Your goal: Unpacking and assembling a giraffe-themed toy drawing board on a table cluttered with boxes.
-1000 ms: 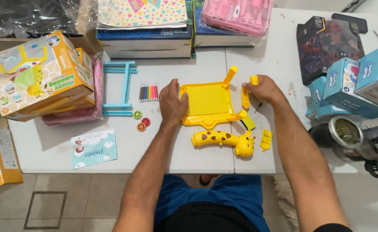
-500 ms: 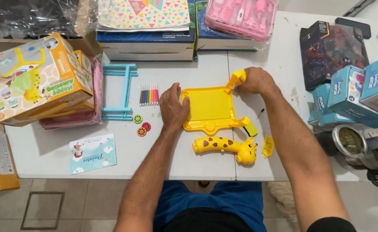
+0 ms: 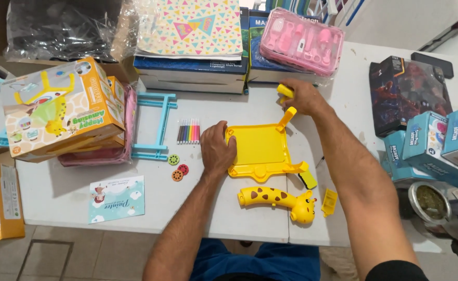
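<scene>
While the left hand [image 3: 217,150] lies flat, fingers spread, on the left edge of the yellow drawing board [image 3: 260,151] at the middle of the white desk [image 3: 73,192], the right hand [image 3: 302,96] is closed around a small yellow piece [image 3: 284,91] just beyond the board's far corner. A giraffe-shaped yellow part [image 3: 278,200] lies near the board, with coloured markers [image 3: 188,131] to its left.

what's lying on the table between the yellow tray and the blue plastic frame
In the head view, a row of coloured markers and three small round discs lie between the yellow tray and the blue frame.
</scene>
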